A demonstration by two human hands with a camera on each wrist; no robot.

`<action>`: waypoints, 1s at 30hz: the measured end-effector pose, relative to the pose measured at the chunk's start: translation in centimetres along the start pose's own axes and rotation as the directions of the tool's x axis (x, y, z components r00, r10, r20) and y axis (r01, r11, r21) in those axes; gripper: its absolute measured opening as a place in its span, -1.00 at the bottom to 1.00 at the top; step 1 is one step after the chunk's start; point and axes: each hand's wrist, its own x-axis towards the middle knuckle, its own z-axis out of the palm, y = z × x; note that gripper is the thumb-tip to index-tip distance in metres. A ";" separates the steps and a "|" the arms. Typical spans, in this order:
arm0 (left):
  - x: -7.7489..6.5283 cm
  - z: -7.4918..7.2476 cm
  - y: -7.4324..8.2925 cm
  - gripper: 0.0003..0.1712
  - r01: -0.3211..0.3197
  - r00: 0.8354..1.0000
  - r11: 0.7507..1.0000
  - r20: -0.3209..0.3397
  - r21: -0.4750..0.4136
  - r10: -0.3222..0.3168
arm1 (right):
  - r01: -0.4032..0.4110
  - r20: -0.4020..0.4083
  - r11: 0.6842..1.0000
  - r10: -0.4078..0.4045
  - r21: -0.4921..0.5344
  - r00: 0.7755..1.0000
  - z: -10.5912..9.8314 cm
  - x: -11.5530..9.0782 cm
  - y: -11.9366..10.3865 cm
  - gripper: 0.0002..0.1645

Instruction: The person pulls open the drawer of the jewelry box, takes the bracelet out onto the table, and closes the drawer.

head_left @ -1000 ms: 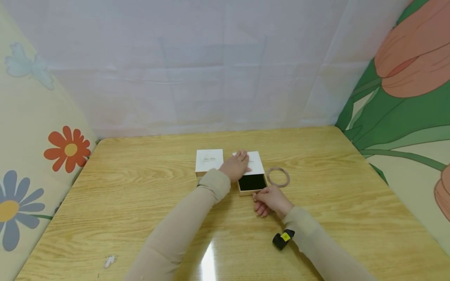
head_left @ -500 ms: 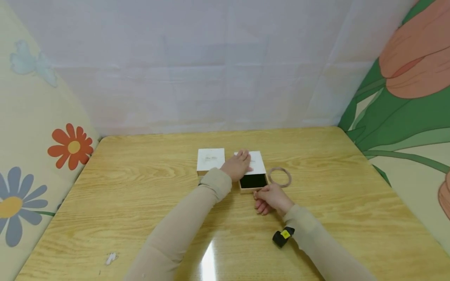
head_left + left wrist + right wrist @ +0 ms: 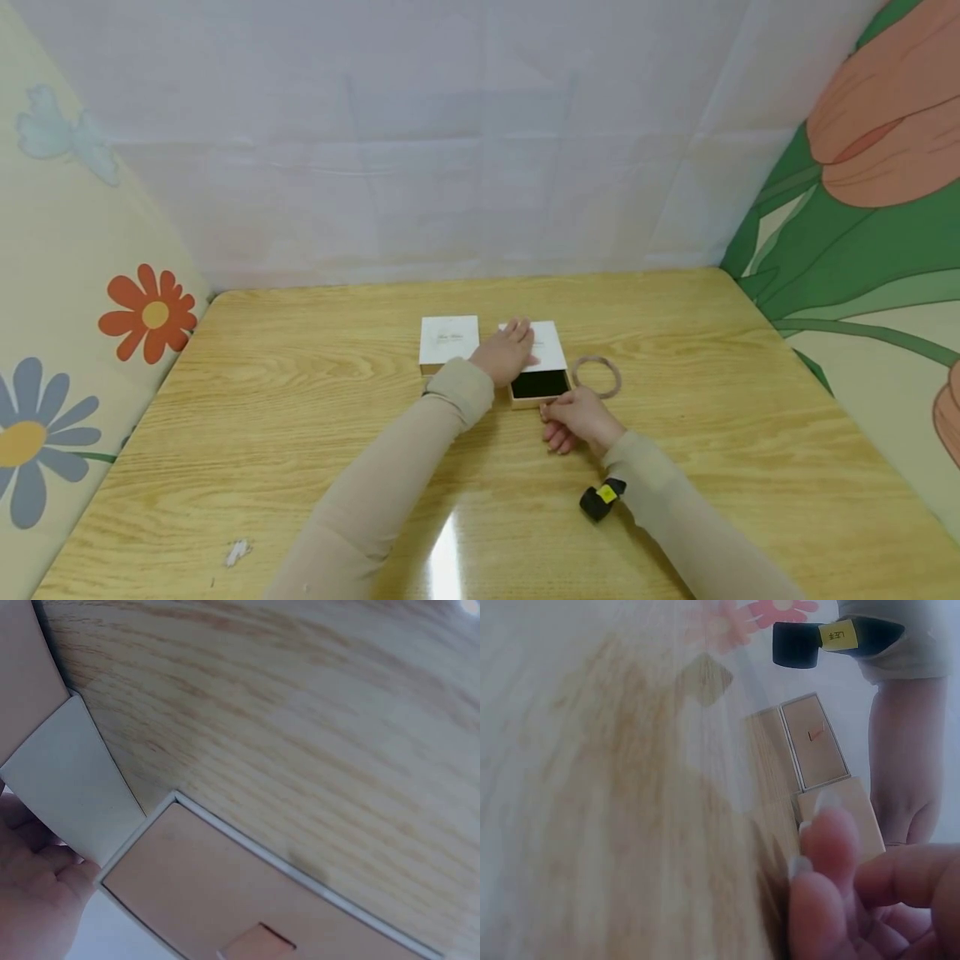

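Observation:
A white-topped drawer box (image 3: 551, 337) stands partly pulled out, its black-lined drawer (image 3: 540, 383) facing the person. My left hand (image 3: 502, 354) rests on the box's white top with its fingers stretched forward. At the drawer's front edge my right hand (image 3: 583, 421) pinches with thumb and forefinger, its other fingers curled below; the pinched part is hidden. A second, closed box of the same kind (image 3: 450, 337) sits to the left. The left wrist view shows its pink front (image 3: 195, 877) with a small pull tab (image 3: 259, 943). A mauve bangle (image 3: 618, 379) lies right of the drawer.
The wooden table (image 3: 300, 458) meets a white cloth backdrop (image 3: 450, 167). Flower-painted panels (image 3: 885, 292) stand along the sides. A white scrap or mark (image 3: 237, 552) shows at the table's front left. A black wrist camera (image 3: 600, 500) juts below the right sleeve.
The drawer has slid a little way back into its box, with my right hand moving along. My left hand stays on the top; the closed box and bangle keep their places.

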 end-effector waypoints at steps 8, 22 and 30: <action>0.2 0.2 -0.2 -0.34 -0.014 1.000 1.000 -0.017 0.009 0.015 | -0.010 -0.010 1.000 0.010 0.003 1.000 0.0 0.3 0.1 -0.71; 0.3 0.3 -0.2 -0.34 -0.014 1.000 1.000 -0.020 0.013 0.015 | 0.000 -0.015 1.000 0.000 0.000 1.000 0.0 0.7 0.2 -0.70; 0.0 0.1 -0.1 -0.34 -0.008 1.000 1.000 -0.013 0.003 0.008 | -0.006 -0.025 1.000 0.005 -0.005 1.000 0.1 0.9 0.2 -0.71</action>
